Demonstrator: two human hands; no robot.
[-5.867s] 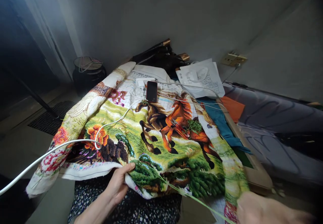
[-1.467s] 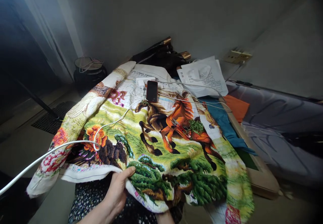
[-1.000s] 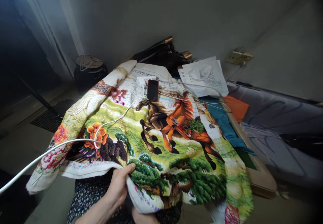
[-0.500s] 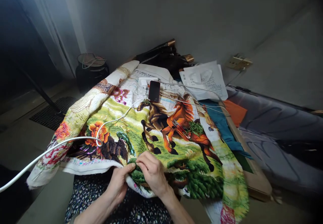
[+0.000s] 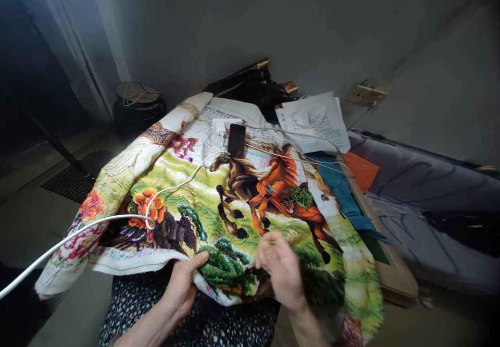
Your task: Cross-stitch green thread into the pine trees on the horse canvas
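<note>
Grey wall [image 5: 312,24] fills the upper part of the head view, with a socket [image 5: 366,94] at the upper right. Across the middle of the frame spreads a stitched cloth [image 5: 211,209] showing horses, flowers and trees, its left side rolled up. Small printed lettering runs along its top edge, too fine to read. At lower centre the left hand [image 5: 183,283] pinches the cloth's near edge, thumb on top. Right of it, the right hand [image 5: 283,274] is blurred above the cloth, fingers curled in; whether it grips anything I cannot tell. A dark phone [image 5: 236,140] lies at upper centre, and a white cable [image 5: 121,216] loops in from the left edge. Red-handled scissors [image 5: 280,199] and tangled green thread [image 5: 301,197] lie right of centre. At upper right, a white bag [image 5: 300,123] bears grey print, of which "CREATE" and "VALUE" can be read, beside an orange sheet [image 5: 361,171].
</note>
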